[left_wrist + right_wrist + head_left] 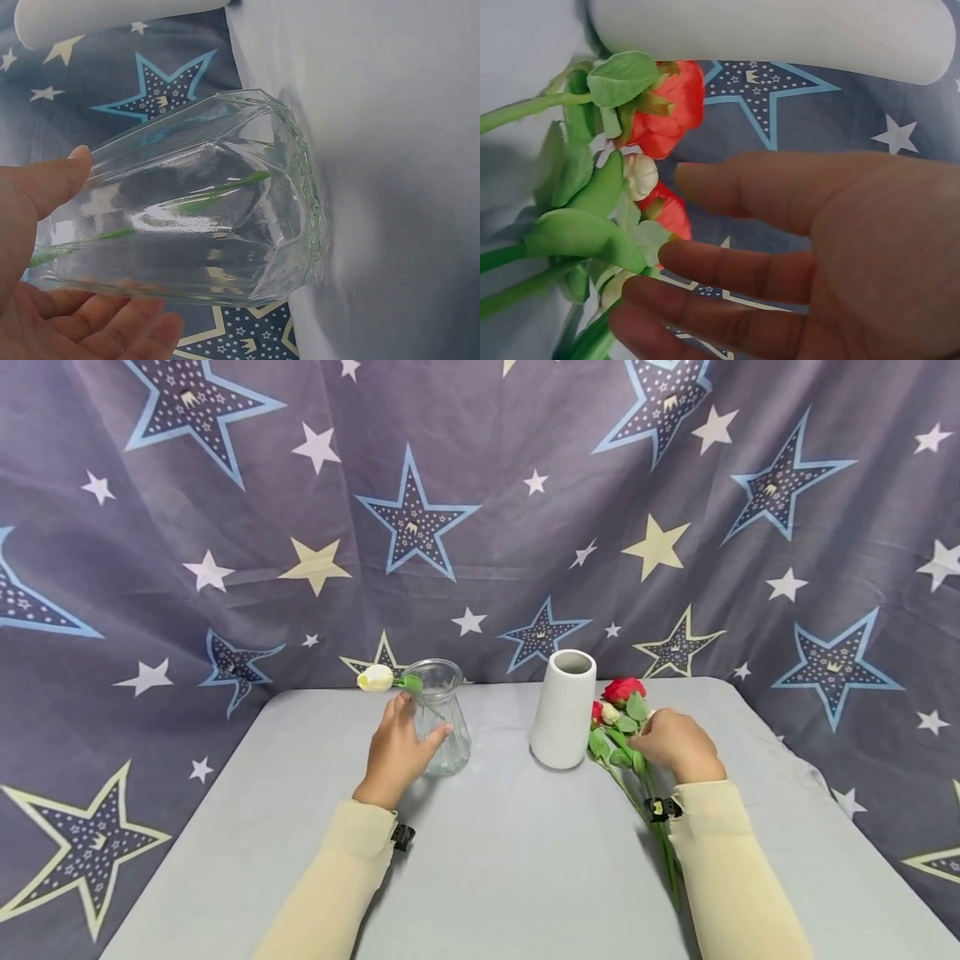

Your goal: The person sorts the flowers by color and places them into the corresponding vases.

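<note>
My left hand (401,752) holds the clear glass vase (450,739), thumb on one side and fingers round the other. A white-yellow flower (375,678) leans out over the rim to the left, its green stem (217,193) visible through the glass. On the right, my right hand (675,745) is at the loose flowers lying on the table. In the right wrist view its fingers are loosely bent and spread apart, with fingertips right at the blooms and leaves. Among these are a red rose (671,105), a white bloom (641,176) and several green stems (660,835).
A white ceramic vase (564,714) stands upright between the hands, just left of the loose flowers. Everything rests on a table with a pale grey cloth (510,860). A dark star-patterned curtain (495,510) hangs behind the table's back edge.
</note>
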Demonstrator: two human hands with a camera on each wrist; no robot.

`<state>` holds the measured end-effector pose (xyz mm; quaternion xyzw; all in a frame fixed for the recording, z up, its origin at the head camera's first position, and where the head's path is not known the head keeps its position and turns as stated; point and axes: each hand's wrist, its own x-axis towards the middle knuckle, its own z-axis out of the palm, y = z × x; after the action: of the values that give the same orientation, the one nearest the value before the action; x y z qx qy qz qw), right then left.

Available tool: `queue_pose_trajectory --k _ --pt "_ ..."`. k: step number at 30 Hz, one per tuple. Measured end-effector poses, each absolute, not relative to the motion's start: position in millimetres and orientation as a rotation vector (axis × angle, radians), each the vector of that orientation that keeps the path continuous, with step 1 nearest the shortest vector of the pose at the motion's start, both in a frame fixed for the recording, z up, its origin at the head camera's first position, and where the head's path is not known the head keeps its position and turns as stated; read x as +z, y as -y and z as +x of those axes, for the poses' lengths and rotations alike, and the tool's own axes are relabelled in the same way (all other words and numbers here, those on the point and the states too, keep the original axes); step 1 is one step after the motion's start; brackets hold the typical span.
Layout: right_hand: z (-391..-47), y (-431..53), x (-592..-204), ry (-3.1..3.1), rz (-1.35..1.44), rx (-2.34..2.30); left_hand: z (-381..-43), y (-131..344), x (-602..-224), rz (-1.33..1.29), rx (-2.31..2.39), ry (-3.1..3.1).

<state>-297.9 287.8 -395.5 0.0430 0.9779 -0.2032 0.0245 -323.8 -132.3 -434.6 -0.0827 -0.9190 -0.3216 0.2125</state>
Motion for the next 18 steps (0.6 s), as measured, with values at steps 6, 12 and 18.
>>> queue_pose_trajectory --k 6,12,18 --pt "-300.6 -292.1 -406.0 -3.043 0.174 -0.61 -323.6 132.1 -435.9 -0.233 -0.899 2.544" --pt "-303.8 -295.1 -417.5 -3.043 0.187 -0.622 -323.5 131.4 -436.4 -0.226 -0.888 2.554" --pt "-305.3 -295.0 -422.0 -3.043 0.19 -0.629 -323.8 132.5 -436.3 -0.225 -0.892 2.55"
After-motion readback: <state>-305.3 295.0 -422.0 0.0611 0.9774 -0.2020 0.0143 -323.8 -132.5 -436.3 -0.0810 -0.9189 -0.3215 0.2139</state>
